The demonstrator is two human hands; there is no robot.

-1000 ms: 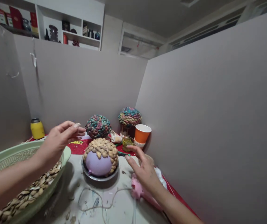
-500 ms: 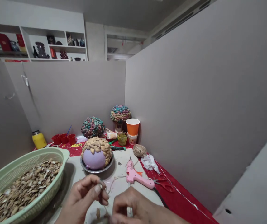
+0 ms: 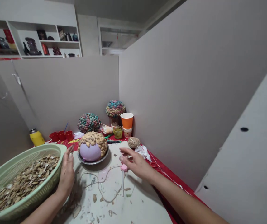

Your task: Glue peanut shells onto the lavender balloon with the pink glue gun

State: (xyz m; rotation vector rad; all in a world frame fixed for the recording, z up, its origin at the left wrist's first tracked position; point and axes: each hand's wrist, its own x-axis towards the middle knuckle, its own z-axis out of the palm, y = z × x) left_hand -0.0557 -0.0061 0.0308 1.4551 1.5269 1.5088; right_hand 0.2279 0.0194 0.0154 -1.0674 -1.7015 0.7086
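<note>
At the far left I see a yellow bottle (image 3: 37, 137) with a dark cap, and to its right three red cups (image 3: 61, 135). Near the far corner, an orange cup (image 3: 126, 121) shows just above a paper cup (image 3: 127, 133). Beyond the grey partition (image 3: 77, 84), white shelves (image 3: 63, 41) hold a dark vase (image 3: 31, 46).

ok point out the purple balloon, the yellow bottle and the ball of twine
purple balloon (image 3: 90, 152), head view, front
yellow bottle (image 3: 37, 138), head view, body
ball of twine (image 3: 133, 142), head view, middle
</note>
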